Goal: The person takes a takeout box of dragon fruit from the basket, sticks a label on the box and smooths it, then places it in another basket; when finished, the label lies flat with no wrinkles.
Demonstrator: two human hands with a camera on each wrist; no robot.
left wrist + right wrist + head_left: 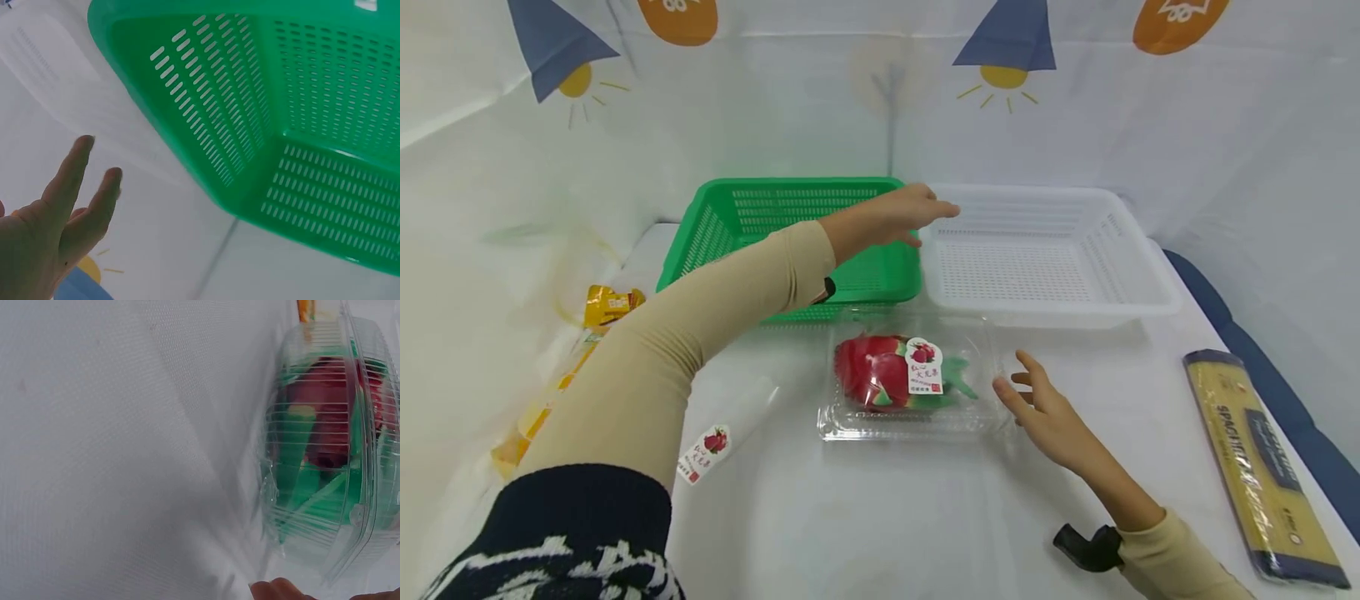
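Observation:
A clear plastic clamshell box (805, 427) lies closed on the white table, with a red dragon fruit (874, 371) with green tips inside and a printed label (924, 367) on its lid. My left hand (898, 215) is raised over the right rim of a green basket (700, 237), fingers stretched out and holding nothing. In the left wrist view two fingers of that hand spread apart beside the basket. Beside the box's right end is my right hand (1051, 421), its fingers and thumb apart, the fingertips close to the plastic. Only some fingertips (281, 589) show in the right wrist view.
A white basket (1150, 287) stands right of the green one at the back. On the right lies a spaghetti packet (1262, 467). Yellow wrapped packages (610, 305) sit along the left, partly behind the left sleeve. A loose fruit label (704, 454) on clear film lies left of the box.

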